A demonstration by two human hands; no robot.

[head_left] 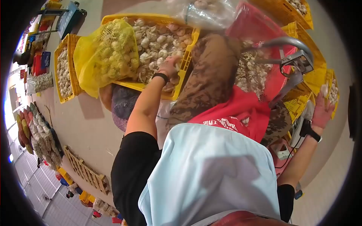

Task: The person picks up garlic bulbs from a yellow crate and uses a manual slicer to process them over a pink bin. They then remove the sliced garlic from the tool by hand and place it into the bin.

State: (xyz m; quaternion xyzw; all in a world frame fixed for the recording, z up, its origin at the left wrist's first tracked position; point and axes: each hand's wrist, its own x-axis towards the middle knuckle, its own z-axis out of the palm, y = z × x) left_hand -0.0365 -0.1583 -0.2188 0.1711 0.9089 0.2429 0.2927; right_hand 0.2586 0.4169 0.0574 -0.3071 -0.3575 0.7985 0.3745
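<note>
My left hand [168, 68], in a thin pinkish glove, reaches into a yellow crate [151, 16] of loose garlic bulbs [161, 39]. Its fingers curl around a garlic bulb at the crate's near right side. At the far right my right hand [323, 109], also gloved, has its fingers stretched out and apart. A garlic bulb [324, 89] is at its fingertips, beside a small yellow crate [332, 89] with garlic. A yellow mesh bag [109, 56] full of garlic lies over the first crate's left part.
Between my hands are my camouflage-clad legs, a red cloth [230, 111], a red tub [260, 22] with garlic scraps and a metal bracket [296, 62]. Another garlic crate [65, 73] stands left. A wooden pallet [85, 169] and filled sacks lie farther off. Clear plastic bags are at the top.
</note>
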